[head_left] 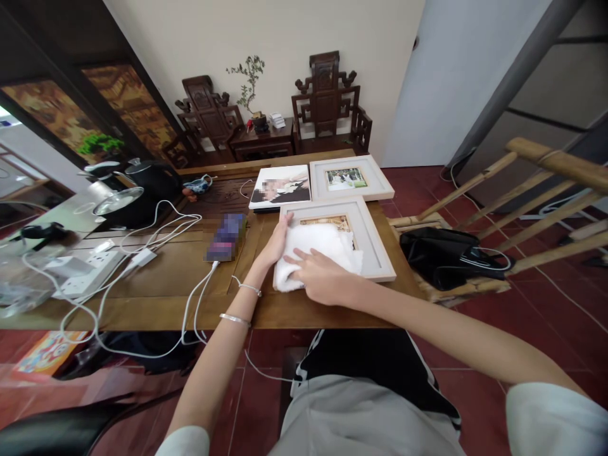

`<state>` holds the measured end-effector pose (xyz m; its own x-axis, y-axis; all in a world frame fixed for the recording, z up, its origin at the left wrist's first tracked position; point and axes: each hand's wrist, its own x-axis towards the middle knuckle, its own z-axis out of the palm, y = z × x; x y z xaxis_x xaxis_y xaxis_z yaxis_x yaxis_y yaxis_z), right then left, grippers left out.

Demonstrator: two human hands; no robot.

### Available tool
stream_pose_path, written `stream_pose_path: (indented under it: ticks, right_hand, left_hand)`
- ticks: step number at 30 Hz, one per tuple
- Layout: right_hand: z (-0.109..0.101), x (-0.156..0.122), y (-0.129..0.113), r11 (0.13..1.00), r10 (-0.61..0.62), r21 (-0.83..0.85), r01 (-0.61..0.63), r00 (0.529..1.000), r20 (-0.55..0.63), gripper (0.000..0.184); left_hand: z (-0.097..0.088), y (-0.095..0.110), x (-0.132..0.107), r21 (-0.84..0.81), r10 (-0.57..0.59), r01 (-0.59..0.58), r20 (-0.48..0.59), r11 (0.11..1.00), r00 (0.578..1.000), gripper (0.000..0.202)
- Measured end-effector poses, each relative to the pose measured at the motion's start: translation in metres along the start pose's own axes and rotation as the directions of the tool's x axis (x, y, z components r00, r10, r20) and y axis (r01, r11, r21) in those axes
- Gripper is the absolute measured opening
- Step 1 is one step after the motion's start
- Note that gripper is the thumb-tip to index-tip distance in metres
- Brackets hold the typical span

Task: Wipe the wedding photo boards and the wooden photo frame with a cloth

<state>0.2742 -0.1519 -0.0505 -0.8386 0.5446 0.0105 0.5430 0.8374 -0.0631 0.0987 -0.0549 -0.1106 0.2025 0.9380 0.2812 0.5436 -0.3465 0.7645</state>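
Observation:
A white-framed picture (375, 244) lies flat on the wooden table (161, 297) in front of me. A white cloth (327, 244) covers most of its glass. My right hand (323, 275) rests flat on the cloth, fingers stretched out toward the left. My left hand (278, 244) lies at the cloth's left edge, fingers extended along the frame's left side. Two thin bracelets sit on my left wrist.
A second white frame (351, 178) and an unframed photo print (281, 185) lie farther back. A phone (226, 237) with white cables, a power strip (92, 266) and a black kettle (142, 183) are to the left. A bamboo chair with a black bag (446, 256) stands right.

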Motion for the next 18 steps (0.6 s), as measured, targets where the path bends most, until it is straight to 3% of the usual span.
stream_pose_path:
  ticks: [4, 8, 13, 18]
  right_hand:
    - [0.001, -0.004, -0.010, 0.999, 0.036, -0.003, -0.037, 0.999, -0.032, 0.041]
    - [0.003, 0.012, 0.001, 0.993, 0.117, -0.011, -0.118, 0.991, -0.061, 0.037]
    - [0.003, 0.021, 0.032, 0.984, 0.168, -0.047, -0.171, 0.984, -0.066, 0.038]
    - [-0.003, 0.014, 0.075, 0.955, 0.289, -0.050, -0.293, 0.954, -0.085, 0.052]
  left_hand:
    - [0.001, 0.000, 0.001, 0.048, -0.069, 0.067, 0.055, 0.997, 0.996, 0.059]
    - [0.002, 0.000, 0.001, 0.076, -0.052, 0.047, 0.063, 0.996, 0.997, 0.057]
    - [0.001, 0.003, -0.003, 0.111, -0.007, 0.005, 0.023, 0.994, 1.000, 0.059]
    - [-0.002, 0.014, -0.012, 0.216, 0.175, -0.166, -0.024, 0.962, 0.984, 0.047]
